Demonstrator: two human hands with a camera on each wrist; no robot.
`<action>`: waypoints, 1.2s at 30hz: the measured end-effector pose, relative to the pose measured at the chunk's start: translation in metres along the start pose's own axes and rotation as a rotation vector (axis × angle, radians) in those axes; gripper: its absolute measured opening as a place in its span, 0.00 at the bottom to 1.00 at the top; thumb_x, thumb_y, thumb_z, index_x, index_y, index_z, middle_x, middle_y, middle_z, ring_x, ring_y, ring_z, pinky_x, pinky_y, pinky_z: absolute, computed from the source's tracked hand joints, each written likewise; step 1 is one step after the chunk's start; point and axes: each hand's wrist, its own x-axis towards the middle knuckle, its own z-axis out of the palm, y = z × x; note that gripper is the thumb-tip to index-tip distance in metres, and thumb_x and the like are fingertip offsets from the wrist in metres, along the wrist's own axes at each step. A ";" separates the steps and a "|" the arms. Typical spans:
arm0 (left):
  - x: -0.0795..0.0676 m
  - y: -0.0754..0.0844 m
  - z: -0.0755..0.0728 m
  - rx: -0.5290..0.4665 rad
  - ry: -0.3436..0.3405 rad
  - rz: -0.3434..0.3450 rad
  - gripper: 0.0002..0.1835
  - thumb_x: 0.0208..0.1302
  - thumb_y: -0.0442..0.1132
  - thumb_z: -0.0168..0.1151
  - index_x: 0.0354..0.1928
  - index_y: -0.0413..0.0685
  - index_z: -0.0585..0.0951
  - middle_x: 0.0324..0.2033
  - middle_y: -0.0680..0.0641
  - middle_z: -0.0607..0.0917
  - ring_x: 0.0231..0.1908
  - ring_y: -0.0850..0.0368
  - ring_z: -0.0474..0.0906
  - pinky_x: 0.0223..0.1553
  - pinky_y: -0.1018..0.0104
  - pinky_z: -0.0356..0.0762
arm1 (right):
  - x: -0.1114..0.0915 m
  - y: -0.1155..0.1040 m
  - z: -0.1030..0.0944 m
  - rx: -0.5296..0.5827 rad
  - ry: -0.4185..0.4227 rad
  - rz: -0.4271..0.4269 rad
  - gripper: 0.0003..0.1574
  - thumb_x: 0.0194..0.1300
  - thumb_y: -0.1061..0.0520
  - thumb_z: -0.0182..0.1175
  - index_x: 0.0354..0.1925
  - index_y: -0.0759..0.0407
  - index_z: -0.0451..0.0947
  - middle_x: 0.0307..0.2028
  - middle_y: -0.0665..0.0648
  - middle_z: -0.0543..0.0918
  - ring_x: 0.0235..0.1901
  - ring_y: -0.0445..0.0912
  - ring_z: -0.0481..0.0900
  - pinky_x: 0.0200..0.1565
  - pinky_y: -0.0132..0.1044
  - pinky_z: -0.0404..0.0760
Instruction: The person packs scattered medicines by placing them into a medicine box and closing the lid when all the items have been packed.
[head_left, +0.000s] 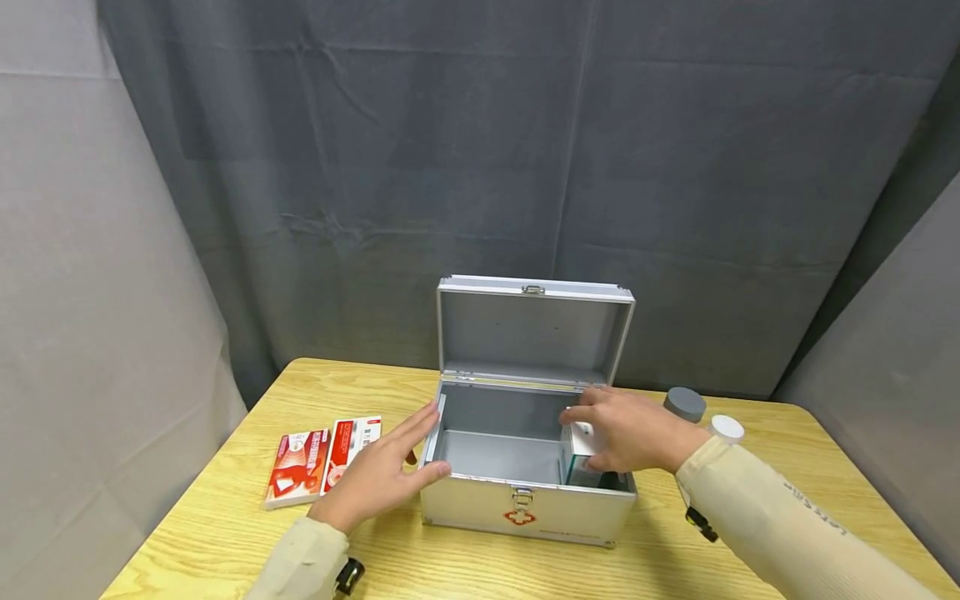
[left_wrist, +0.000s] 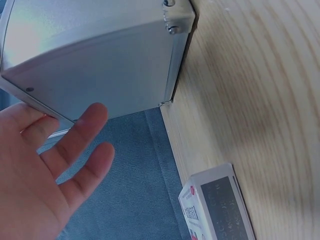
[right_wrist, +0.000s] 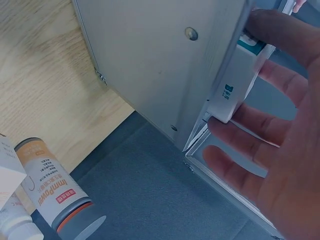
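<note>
A silver metal first-aid case stands on the table with its lid raised. My right hand grips a white and teal medicine box inside the case, at its right end. In the right wrist view the fingers curl around that box beside the case's side wall. My left hand rests at the left rim, its fingers extended and holding nothing. From the left wrist view, the left hand lies along the case's outer left side.
Two red and white medicine boxes, one orange-red and one with a white end, lie left of the case. To its right stand a grey-capped bottle and a white-capped bottle, partly behind my right arm. A grey curtain hangs behind the table.
</note>
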 end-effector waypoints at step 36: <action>0.000 0.000 0.001 0.018 -0.007 0.007 0.42 0.65 0.69 0.55 0.76 0.62 0.61 0.77 0.63 0.57 0.33 0.74 0.76 0.42 0.63 0.78 | 0.001 0.021 0.026 0.008 0.080 0.018 0.38 0.54 0.53 0.72 0.60 0.67 0.74 0.54 0.63 0.82 0.52 0.57 0.80 0.53 0.51 0.82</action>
